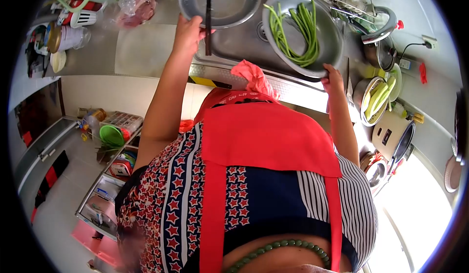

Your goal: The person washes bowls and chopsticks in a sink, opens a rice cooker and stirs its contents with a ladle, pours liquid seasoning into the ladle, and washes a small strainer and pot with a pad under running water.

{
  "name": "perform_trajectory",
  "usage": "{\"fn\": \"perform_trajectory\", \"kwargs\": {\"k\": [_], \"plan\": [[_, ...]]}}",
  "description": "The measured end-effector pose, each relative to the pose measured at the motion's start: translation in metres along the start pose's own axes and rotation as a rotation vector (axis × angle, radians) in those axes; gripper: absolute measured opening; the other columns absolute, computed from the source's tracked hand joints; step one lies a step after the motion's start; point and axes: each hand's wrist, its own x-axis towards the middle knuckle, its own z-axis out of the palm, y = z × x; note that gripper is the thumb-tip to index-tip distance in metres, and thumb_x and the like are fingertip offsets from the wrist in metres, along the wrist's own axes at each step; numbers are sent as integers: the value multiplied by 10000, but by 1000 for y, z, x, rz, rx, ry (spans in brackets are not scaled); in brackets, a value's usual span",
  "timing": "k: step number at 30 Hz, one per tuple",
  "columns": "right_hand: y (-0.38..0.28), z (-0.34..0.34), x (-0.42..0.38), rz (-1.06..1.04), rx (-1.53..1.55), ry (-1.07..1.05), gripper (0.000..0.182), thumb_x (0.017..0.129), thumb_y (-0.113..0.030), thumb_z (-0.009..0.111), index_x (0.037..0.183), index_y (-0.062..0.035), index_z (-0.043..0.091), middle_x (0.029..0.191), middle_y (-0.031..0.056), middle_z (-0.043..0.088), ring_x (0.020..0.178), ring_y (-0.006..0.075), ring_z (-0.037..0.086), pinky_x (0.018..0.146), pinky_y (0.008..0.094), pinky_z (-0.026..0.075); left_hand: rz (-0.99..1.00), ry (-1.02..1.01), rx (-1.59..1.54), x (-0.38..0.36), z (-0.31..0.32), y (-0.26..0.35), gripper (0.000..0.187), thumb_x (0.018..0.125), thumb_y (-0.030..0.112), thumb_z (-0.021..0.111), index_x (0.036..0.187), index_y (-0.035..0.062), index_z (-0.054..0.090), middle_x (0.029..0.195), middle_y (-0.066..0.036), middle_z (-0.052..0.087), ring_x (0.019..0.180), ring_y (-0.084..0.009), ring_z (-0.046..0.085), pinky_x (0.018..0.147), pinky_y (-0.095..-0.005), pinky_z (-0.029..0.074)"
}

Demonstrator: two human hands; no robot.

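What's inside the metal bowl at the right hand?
Long green stalks lie curved inside the bowl, with bare metal visible beside them. The bottom directly beneath the stalks is covered, so I can't see it.

A gap between left basin (232,4) and right bowl (330,43) widens toward the red cloth (255,76), which obstructs its near end

A steel counter (141,48) is spanning the room, with a pale wall (442,85) rising beyond its right end. Near the counter's left half, a metal-framed rack (108,187) is standing on grey floor (63,214) — white glare (422,224) is flooding the counter's right-hand near side.
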Motion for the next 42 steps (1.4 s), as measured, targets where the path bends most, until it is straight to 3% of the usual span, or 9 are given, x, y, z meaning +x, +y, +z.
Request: {"fn": "perform_trajectory", "kwargs": {"k": [11,18,22,29,36,38,39,41,42], "plan": [[9,-36,-23,32,40,105,182,726,-60,662,767,-75,485,621,3,443,433,80,351,299,178,234,-65,-66,79,27,15,-30,436,804,14,424,1222,88,330,1027,-117,518,730,-230,599,562,-359,562],[28,18,9,42,-70,16,256,703,-63,679,811,-111,451,634,-4,432,443,87,352,308,188,246,-112,-15,61,14,18,-41,388,765,24,462,1131,37,337,972,-144,506,726,-265,604,521,-378,558],[46,66,30,82,-105,18,263,700,-70,683,804,-121,447,605,-17,409,431,76,342,320,186,255,-148,-68,118,3,20,-47,601,764,9,435,1314,143,234,1102,-140,485,772,-249,598,544,-379,561],[80,125,60,169,-108,-95,235,742,-100,680,810,-110,455,601,-4,403,447,102,355,342,200,287,-205,-55,184,-12,25,-56,583,776,18,435,1314,139,245,1064,-108,483,734,-212,580,541,-354,560],[113,121,93,331,-4,-177,180,813,-109,620,935,-91,488,763,25,507,655,177,476,543,270,453,-171,-74,297,-10,30,-76,597,763,84,496,1317,109,276,925,-171,547,629,-222,582,487,-351,528],[136,100,141,46,-415,-428,306,848,-103,548,1146,-92,480,1016,76,553,835,198,532,707,311,462,-153,-57,297,-12,39,-74,621,764,95,505,1334,115,260,910,-172,556,625,-233,582,496,-347,533],[131,101,136,-99,-527,-337,340,856,-114,533,1189,-93,464,1066,82,550,877,193,536,741,316,454,-174,-77,351,-5,35,-79,640,767,89,504,1346,122,234,952,-161,545,671,-219,580,515,-357,524],[87,106,51,-28,-173,-96,396,870,-175,501,1251,-89,438,1119,75,551,961,178,527,820,335,426,-260,-118,411,-3,46,-78,610,761,89,526,1310,64,260,943,-153,532,722,-211,570,531,-370,515],[85,103,40,-104,-111,-125,411,871,-187,493,1264,-86,428,1110,64,558,991,173,515,839,330,415,-299,-88,321,-4,50,-82,473,753,83,535,1184,13,355,876,-133,517,683,-210,557,524,-365,511]]}}
